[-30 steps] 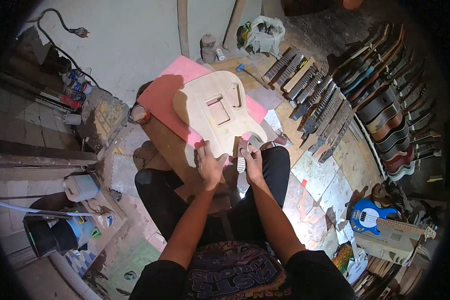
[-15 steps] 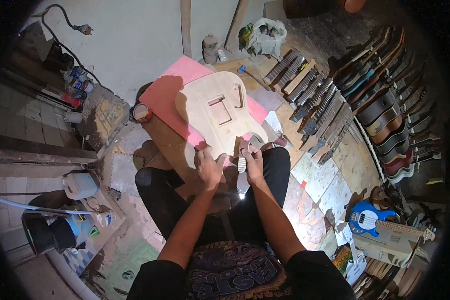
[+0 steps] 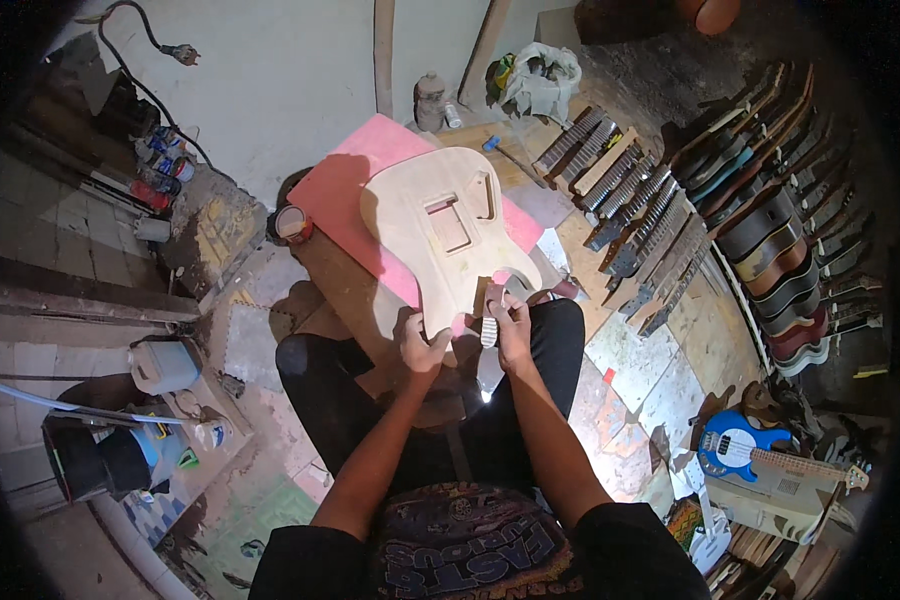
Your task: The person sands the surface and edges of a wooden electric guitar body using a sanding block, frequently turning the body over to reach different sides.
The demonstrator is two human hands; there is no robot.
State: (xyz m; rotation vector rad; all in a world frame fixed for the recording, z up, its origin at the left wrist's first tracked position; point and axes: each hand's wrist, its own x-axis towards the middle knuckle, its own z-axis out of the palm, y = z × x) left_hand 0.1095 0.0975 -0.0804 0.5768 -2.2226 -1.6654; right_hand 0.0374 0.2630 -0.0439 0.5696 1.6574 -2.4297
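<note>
Just above centre, toward twelve o'clock: pale bare-wood guitar body [image 3: 448, 268] on flat pink sheet [image 3: 335, 190]. Left hand [image 3: 423, 348] grips its seven-o'clock end, thumb against fingers. Right hand [image 3: 513, 332], at five o'clock, pinches small flat brown piece [image 3: 494, 296]; contact with wood unclear. Glossy blue-and-white guitar [image 3: 738, 450] at four o'clock.

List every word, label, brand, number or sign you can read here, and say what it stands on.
Black short-sleeved fabric shirt: large printed lettering across the front, which I won't copy out.
Small red, white and blue containers at left: any labels are too small and blurred to read.
Small pale cylindrical can by the wall: any marking is too small to read.
Pale wooden guitar body: no lettering visible.
</note>
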